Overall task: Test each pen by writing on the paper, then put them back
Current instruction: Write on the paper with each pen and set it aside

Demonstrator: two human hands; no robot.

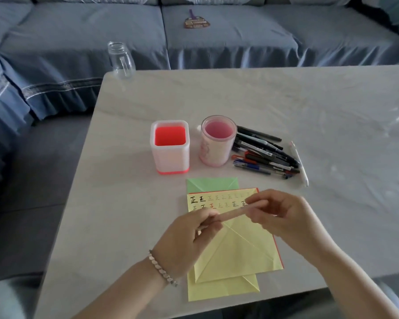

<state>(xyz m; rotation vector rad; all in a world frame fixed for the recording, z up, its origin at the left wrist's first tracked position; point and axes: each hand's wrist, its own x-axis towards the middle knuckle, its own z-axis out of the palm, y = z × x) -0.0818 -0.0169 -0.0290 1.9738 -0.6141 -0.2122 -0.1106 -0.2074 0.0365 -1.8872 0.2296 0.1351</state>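
Note:
Above the yellow paper (240,247) I hold a pale pink pen (234,212) level between both hands. My left hand (194,229) pinches its left end and my right hand (279,210) pinches its right end. Two rows of written test marks (217,202) run along the paper's top edge. Behind the paper stand a square white and red pen holder (170,147) and a round pink pen cup (218,140); no pens show inside either. A pile of several dark, red and blue pens (265,153) lies right of the cup, with a white pen (299,162) beside it.
A green sheet (211,184) peeks out behind the yellow paper, and another yellow sheet (221,288) lies under it near the table's front edge. A clear glass jar (121,59) stands at the table's far left corner. A blue sofa (194,35) runs behind the table.

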